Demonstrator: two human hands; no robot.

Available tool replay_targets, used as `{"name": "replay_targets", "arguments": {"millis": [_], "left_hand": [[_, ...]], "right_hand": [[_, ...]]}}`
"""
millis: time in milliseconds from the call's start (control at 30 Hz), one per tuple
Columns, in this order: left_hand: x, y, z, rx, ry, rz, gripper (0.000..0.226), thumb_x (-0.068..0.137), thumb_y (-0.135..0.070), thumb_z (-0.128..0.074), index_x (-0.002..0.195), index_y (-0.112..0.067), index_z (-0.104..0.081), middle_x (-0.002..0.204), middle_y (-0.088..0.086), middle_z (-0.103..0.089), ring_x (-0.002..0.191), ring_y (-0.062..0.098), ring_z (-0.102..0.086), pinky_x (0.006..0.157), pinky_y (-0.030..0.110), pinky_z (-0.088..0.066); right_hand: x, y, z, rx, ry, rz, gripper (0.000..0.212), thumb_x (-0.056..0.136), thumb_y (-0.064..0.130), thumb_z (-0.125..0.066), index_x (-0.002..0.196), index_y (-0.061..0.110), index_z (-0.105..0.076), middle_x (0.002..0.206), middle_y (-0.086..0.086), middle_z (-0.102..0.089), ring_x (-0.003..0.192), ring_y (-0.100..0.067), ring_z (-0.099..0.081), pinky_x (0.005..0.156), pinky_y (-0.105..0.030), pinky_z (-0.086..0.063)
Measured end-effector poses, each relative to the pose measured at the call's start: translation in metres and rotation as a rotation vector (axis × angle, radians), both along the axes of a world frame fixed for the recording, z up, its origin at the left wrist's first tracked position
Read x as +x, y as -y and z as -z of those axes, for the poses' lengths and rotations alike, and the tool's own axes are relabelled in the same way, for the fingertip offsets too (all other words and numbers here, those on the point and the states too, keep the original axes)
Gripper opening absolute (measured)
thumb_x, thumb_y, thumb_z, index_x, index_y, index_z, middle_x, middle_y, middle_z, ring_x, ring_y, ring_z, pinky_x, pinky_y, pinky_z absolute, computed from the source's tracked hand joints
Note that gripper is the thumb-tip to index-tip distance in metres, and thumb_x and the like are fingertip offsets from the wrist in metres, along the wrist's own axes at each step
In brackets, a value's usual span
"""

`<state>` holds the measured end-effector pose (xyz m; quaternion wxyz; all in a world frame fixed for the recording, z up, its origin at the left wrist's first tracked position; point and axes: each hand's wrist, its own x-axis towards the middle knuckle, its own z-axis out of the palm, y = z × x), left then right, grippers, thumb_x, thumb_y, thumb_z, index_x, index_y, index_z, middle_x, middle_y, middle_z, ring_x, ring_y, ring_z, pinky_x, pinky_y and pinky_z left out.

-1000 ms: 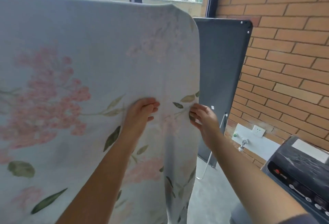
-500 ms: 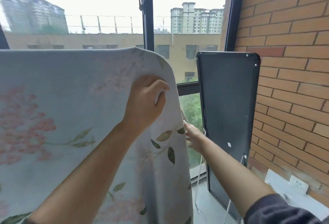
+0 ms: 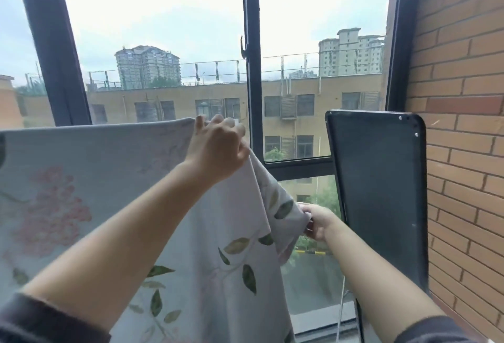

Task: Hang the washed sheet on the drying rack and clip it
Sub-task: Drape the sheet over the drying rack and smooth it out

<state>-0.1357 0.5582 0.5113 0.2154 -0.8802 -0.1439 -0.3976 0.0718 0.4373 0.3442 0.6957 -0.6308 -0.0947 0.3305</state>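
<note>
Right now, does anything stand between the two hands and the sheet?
Nothing visible does. The left hand grips the sheet at its top corner, and the right hand pinches its hanging side edge lower down. The dark panel stands off to the right.

Your sheet (image 3: 109, 179) runs off the left and bottom edges, and whatever carries its top hem is covered by the cloth. The fingers of your left hand (image 3: 218, 149) curl over that hem, their tips out of sight. A fold hides most fingers of your right hand (image 3: 317, 222), which seems to pinch the side edge. Your right forearm (image 3: 381, 288) covers the lower corner of the dark panel (image 3: 379, 192), and the thin pale line (image 3: 340, 312) beside it is too fine to identify.
</note>
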Motion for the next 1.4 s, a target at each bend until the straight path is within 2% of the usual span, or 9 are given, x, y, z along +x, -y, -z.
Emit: {"name": "replay_targets", "arguments": {"millis": [167, 433, 700, 867, 1000, 1067, 1167, 1300, 1400], "left_hand": [[0.009, 0.002, -0.018, -0.006, -0.139, -0.001, 0.024, 0.090, -0.042, -0.043, 0.086, -0.022, -0.057, 0.086, -0.004, -0.062, 0.084, 0.018, -0.058, 0.082, 0.036, -0.034], [0.010, 0.006, -0.037, -0.157, -0.125, 0.149, 0.016, 0.093, -0.034, -0.054, 0.081, -0.025, -0.055, 0.076, -0.001, -0.055, 0.078, 0.026, -0.059, 0.061, 0.030, -0.035], [0.013, 0.004, -0.034, -0.138, 0.104, 0.246, 0.018, 0.093, -0.035, -0.055, 0.088, -0.021, -0.064, 0.084, 0.004, -0.068, 0.081, 0.027, -0.061, 0.064, 0.029, -0.032], [0.015, 0.007, -0.035, -0.145, 0.096, 0.265, 0.019, 0.093, -0.038, -0.053, 0.086, -0.023, -0.063, 0.081, 0.002, -0.067, 0.078, 0.027, -0.060, 0.065, 0.029, -0.034], [0.007, -0.002, -0.052, -0.230, -0.145, 0.137, 0.037, 0.089, -0.043, -0.055, 0.065, -0.015, -0.050, 0.059, -0.006, -0.049, 0.062, 0.021, -0.050, 0.055, 0.029, -0.037], [0.004, -0.006, -0.057, -0.252, -0.122, 0.137, 0.042, 0.087, -0.037, -0.058, 0.058, -0.012, -0.043, 0.054, -0.005, -0.044, 0.061, 0.023, -0.048, 0.058, 0.031, -0.042], [0.005, -0.005, -0.055, -0.273, 0.064, 0.183, 0.032, 0.089, -0.038, -0.058, 0.065, -0.016, -0.055, 0.057, -0.006, -0.047, 0.065, 0.024, -0.049, 0.062, 0.032, -0.042], [0.000, -0.012, -0.059, -0.277, -0.122, 0.166, 0.041, 0.090, -0.042, -0.057, 0.063, -0.012, -0.050, 0.055, -0.006, -0.047, 0.058, 0.019, -0.048, 0.059, 0.031, -0.042], [-0.003, -0.020, -0.059, -0.195, -0.048, 0.142, 0.041, 0.090, -0.043, -0.058, 0.060, -0.016, -0.050, 0.054, -0.007, -0.048, 0.059, 0.020, -0.051, 0.059, 0.031, -0.043]], "right_hand": [[0.057, 0.084, -0.068, 0.196, 0.174, 0.258, 0.022, 0.097, 0.014, -0.047, 0.094, 0.016, -0.068, 0.084, -0.002, -0.064, 0.070, -0.017, -0.056, 0.060, -0.029, -0.044], [0.075, 0.166, -0.168, 0.042, 0.458, 0.151, 0.023, 0.099, 0.015, -0.045, 0.091, 0.015, -0.067, 0.071, 0.004, -0.070, 0.062, -0.010, -0.061, 0.061, -0.026, -0.048], [0.063, 0.207, -0.203, -0.050, 0.537, -0.093, 0.025, 0.074, 0.012, -0.064, 0.099, 0.010, -0.069, 0.086, -0.007, -0.073, 0.073, -0.017, -0.071, 0.065, -0.026, -0.059], [0.072, 0.203, -0.210, -0.055, 0.612, 0.084, 0.009, 0.083, 0.008, -0.063, 0.091, 0.010, -0.066, 0.076, -0.003, -0.073, 0.064, -0.012, -0.070, 0.065, -0.023, -0.057], [0.075, 0.197, -0.207, -0.059, 0.682, 0.120, 0.006, 0.083, 0.009, -0.065, 0.088, 0.012, -0.065, 0.081, -0.003, -0.069, 0.076, -0.016, -0.065, 0.081, -0.030, -0.051], [0.072, 0.193, -0.208, -0.029, 0.728, 0.125, 0.004, 0.085, 0.008, -0.063, 0.085, 0.012, -0.064, 0.078, -0.001, -0.068, 0.074, -0.013, -0.064, 0.073, -0.025, -0.054], [0.069, 0.184, -0.216, 0.059, 0.820, 0.215, 0.009, 0.088, 0.011, -0.061, 0.081, 0.015, -0.060, 0.063, 0.010, -0.068, 0.060, -0.001, -0.063, 0.052, -0.013, -0.051], [0.074, 0.181, -0.209, -0.131, 0.977, 0.223, 0.010, 0.092, 0.017, -0.061, 0.082, 0.018, -0.061, 0.078, 0.002, -0.060, 0.073, -0.008, -0.054, 0.064, -0.021, -0.044], [0.077, 0.181, -0.205, -0.043, 1.016, 0.283, 0.012, 0.092, 0.018, -0.061, 0.081, 0.019, -0.062, 0.080, 0.002, -0.060, 0.074, -0.011, -0.052, 0.071, -0.028, -0.044]]}}
